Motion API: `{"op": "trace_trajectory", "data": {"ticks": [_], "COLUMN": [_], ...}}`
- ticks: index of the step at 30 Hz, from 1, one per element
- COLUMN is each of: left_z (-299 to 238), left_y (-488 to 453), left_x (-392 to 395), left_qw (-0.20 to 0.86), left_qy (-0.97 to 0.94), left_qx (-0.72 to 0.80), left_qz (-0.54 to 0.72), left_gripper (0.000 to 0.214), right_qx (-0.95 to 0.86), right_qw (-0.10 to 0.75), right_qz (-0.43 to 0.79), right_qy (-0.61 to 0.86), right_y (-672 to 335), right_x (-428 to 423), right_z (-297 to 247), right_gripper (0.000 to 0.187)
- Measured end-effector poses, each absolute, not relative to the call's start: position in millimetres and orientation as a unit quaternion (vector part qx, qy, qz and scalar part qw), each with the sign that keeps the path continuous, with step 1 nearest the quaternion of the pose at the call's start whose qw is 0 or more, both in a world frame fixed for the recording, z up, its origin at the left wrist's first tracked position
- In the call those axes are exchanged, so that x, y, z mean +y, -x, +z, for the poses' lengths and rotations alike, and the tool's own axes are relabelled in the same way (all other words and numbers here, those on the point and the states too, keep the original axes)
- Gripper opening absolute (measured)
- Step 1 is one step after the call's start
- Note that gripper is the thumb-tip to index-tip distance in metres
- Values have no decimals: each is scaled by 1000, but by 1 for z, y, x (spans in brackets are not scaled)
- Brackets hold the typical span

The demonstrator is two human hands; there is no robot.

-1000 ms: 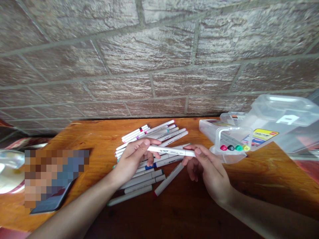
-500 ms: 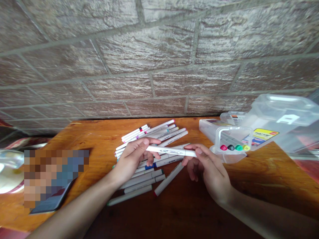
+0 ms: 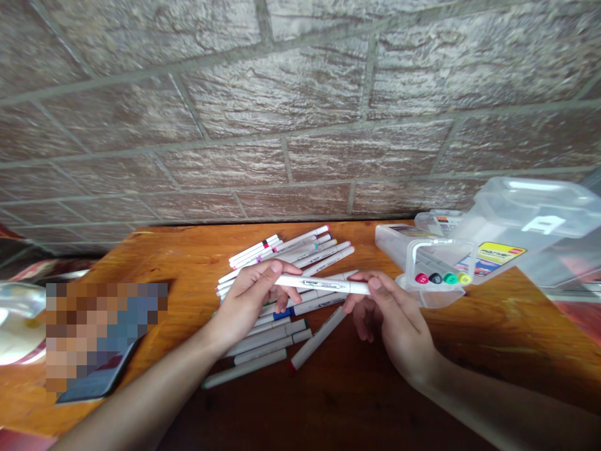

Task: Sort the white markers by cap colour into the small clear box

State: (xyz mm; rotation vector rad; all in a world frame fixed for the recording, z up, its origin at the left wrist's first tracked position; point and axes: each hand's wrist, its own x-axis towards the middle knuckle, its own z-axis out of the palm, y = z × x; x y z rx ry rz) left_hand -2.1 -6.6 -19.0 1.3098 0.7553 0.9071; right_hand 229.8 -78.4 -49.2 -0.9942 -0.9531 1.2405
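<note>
Head view: the left hand [image 3: 246,297] pinches one end of a white marker [image 3: 323,285] between thumb and fingers, and the right hand [image 3: 399,326] pinches the other, holding it level above the table [image 3: 150,250]. Compared with the earlier pictures, both hands stay in place while the printing on the barrel has shifted; the marker seems to have been rolled between the fingertips, a turn on the spot rather than a carry.

Below and between the hands lies a red-ended marker [image 3: 318,339], with more loose markers [image 3: 246,369] spread under and beyond the left hand. Left of that hand is a dark flat device [image 3: 96,382]. Beyond the right hand, a clear case [image 3: 394,238] holds four markers [image 3: 436,278], their coloured ends facing out; a larger clear box [image 3: 498,213] stands farther right, before the block wall [image 3: 300,125].

Fingers cover both ends of the held marker, so its colour cannot be told, and its lettering is too small to read. Pixelation hides much of the device; the left hand covers part of the pile.
</note>
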Motion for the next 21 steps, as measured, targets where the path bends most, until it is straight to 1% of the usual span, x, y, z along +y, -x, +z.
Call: {"op": "trace_trajectory", "data": {"ticks": [10, 21], "left_z": [-19, -15], "left_y": [2, 1], "left_x": [-7, -7], "left_qw": [623, 584], "left_qy": [-585, -625], "left_qx": [336, 348], "left_qz": [396, 384], "left_gripper": [40, 31], "right_qx": [-424, -430], "right_qw": [599, 597], "right_qz": [522, 514], "right_qy": [435, 441], "right_y": [-229, -230], "right_x": [-78, -77], "right_z": [-50, -52], "right_gripper": [39, 42]}}
